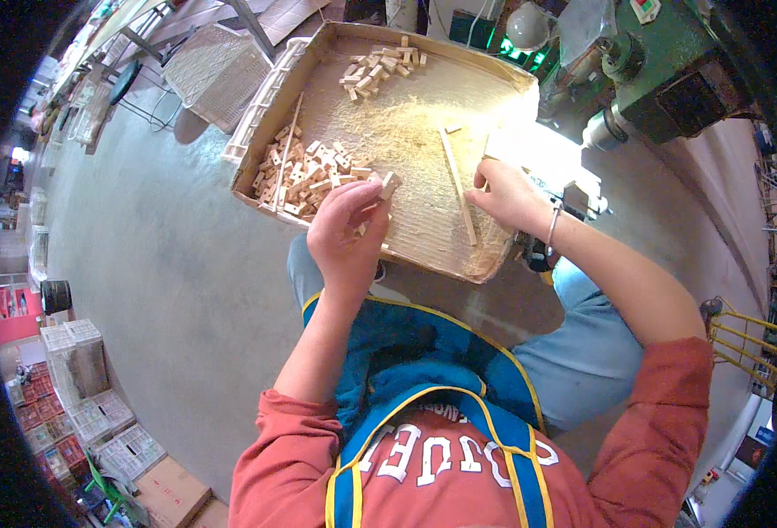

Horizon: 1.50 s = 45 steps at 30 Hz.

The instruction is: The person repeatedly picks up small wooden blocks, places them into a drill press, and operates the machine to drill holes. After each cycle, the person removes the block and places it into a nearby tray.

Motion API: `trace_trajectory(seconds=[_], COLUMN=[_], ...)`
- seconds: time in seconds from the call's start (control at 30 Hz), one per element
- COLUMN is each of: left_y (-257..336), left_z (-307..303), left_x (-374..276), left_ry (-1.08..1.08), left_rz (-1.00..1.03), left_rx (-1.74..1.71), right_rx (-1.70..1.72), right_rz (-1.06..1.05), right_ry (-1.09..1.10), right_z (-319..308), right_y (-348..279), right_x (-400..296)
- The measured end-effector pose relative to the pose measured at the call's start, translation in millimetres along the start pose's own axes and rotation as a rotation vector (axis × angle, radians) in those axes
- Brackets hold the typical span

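My left hand [347, 234] pinches a small wooden block [390, 185] between thumb and fingertips, above the near side of a shallow cardboard tray [421, 234]. Beside that hand lies a heap of small wooden blocks [312, 173], several with drilled holes. To the right, my right hand [517, 197] has curled fingers at a brightly lit metal fixture [550, 148]; glare and the fingers hide whether it holds anything. Just left of those fingers a thin wooden strip [457, 185] lies in the tray. A second group of blocks [378, 69] sits at the tray's far side.
Sawdust [395, 125] covers the tray's middle. Another thin strip [289, 148] leans over the block heap. A green machine [672, 72] with a metal chuck [604, 130] stands at right. A white plastic basket [220, 72] is beyond the tray; stacked crates [78, 360] stand far left.
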<state>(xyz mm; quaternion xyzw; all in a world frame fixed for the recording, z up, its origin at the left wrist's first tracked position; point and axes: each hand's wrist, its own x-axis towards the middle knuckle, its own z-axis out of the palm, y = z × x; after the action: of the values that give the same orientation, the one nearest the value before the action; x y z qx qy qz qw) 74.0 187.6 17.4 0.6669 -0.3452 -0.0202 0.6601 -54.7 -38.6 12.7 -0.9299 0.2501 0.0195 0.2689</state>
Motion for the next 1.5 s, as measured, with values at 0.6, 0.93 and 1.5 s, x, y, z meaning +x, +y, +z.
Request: trace_trajectory(seconds=[0.6, 0.93, 1.5], left_y=[-54.7, -42.0, -24.4], left_z=[-71.3, -66.7, 77.3], left_x=[27.5, 22.6, 107.4], left_ry=[0.173, 0.146, -0.538], left_rz=[-0.193, 0.207, 0.268], left_rx=[0.061, 0.455, 0.474], right_rx=[0.738, 0.937, 0.937], right_rz=[0.134, 0.508, 0.337], right_ry=[0.373, 0.851, 0.733], right_z=[8.8, 43.8, 50.5], right_y=[-52.1, 5.2, 22.5], right_x=[-48.3, -134.6, -92.6])
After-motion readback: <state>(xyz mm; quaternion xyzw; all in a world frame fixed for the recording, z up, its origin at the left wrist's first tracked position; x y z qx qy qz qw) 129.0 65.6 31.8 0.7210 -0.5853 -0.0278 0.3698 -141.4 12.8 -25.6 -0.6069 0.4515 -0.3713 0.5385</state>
